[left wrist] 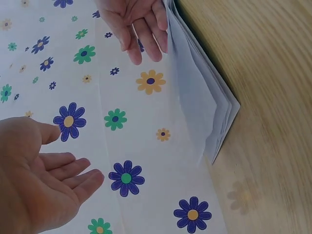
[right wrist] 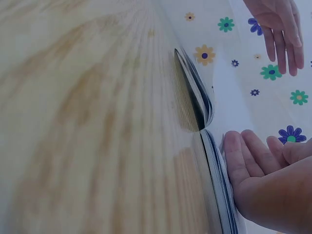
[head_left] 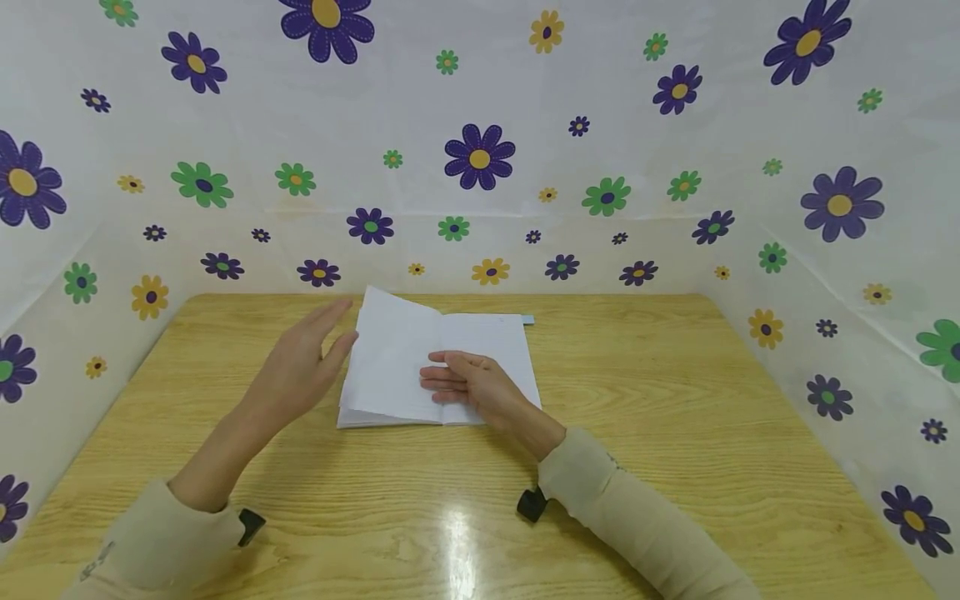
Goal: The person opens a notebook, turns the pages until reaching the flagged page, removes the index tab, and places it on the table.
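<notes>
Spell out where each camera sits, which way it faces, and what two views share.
Head: on the head, facing forward and down at the open booklet and table; sleeves, left hand and right hand show.
Left wrist: on that wrist, facing the booklet's page edges; both hands show.
Right wrist: on that wrist, facing across the table, along the booklet's edge; both hands show.
Both wrist views share the flowered backdrop.

A yellowish wood-grain desk [head_left: 652, 375] spreads below, a white glare [head_left: 460, 550] near six o'clock. White sheeting [head_left: 510, 92] printed with purple, green and yellow flowers [head_left: 480, 158] rises at nine, twelve and three o'clock.
</notes>
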A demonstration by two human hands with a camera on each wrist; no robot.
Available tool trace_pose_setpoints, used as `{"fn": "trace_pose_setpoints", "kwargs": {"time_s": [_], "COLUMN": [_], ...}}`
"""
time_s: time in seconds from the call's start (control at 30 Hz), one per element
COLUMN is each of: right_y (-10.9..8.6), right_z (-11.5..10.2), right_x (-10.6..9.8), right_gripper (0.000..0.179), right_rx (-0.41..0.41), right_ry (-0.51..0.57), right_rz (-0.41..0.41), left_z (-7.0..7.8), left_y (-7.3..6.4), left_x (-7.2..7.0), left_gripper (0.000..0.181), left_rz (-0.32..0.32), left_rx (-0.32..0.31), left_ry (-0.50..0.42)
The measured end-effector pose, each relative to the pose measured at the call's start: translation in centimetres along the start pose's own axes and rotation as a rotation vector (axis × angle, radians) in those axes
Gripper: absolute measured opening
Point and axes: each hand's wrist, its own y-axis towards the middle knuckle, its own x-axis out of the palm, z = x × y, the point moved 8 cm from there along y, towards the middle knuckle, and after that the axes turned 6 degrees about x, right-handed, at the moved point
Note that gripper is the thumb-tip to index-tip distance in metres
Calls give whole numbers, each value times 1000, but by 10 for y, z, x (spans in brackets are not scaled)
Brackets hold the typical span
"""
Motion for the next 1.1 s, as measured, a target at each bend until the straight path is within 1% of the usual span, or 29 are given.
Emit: {"fn": "trace_pose_setpoints", "kwargs": {"time_s": [0.03,0.1,0.23,0.33,0.43,0.53,0.67,0.73,0.87,1.0,1.1], "right_y": [0,1,1,2,3,5,4,3,2,2,1], "right_z": [1,2,4,4,5,6,6,5,5,6,5], "right_x": [0,1,1,1,2,2,4,5,7,6,6], "right_gripper": [44,43,43,43,42,40,39,39,39,40,40], "right_rx": [4,12,34,36,30,29,18,9,14,31,43], "right_ry": [-3,-9,-13,-15,-25,-32,-44,-56,-64,-51,-34], "right_rz": [-2,-4,-7,-12,-25,-36,-52,-68,-88,-87,-78], "left_z": [0,-2,-7,-11,-17,-26,-36,-39,-39,-39,-40], "left_y": [0,0,-1,-3,-5,-6,-7,-9,-16,-20,-22], "left_x": [2,8,31,47,60,75,92,97,100,103,103], "left_gripper": [54,57,64,68,69,71,71,71,75,78,77], "left_rz": [-9,-59,-221,-312,-364,-420,-496,-519,-567,-618,-632], "left_rx": [-4,-17,-26,-34,-53,-70,-70,-71,-82,-111,-123], "left_ry": [1,15,77,112,119,136,175,186,176,173,178]}}
